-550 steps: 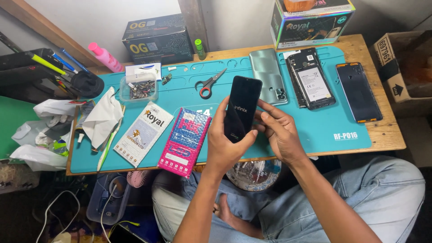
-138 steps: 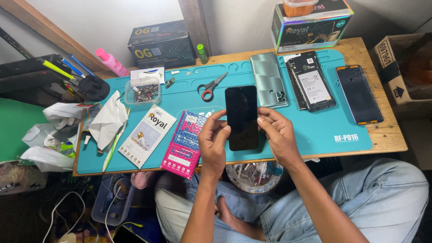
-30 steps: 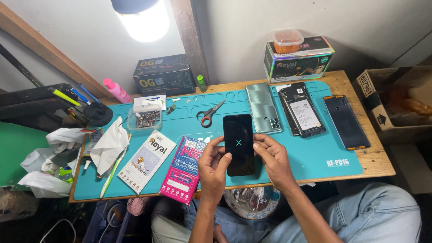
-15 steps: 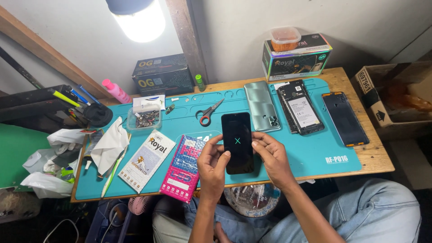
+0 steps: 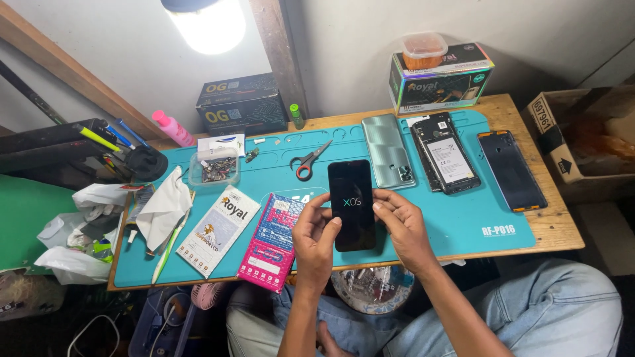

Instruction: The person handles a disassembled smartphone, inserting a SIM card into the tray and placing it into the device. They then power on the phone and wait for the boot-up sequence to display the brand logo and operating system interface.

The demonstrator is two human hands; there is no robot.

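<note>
Your left hand (image 5: 316, 239) and right hand (image 5: 403, 228) both grasp the phone (image 5: 352, 205), apparently booting, near the scissors (image 5: 309, 160); keep it steady, watch the screen.

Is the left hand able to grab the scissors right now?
Probably not at once: the left hand is holding the black phone together with the right hand. The scissors lie uncovered on the mat, just beyond.
</note>
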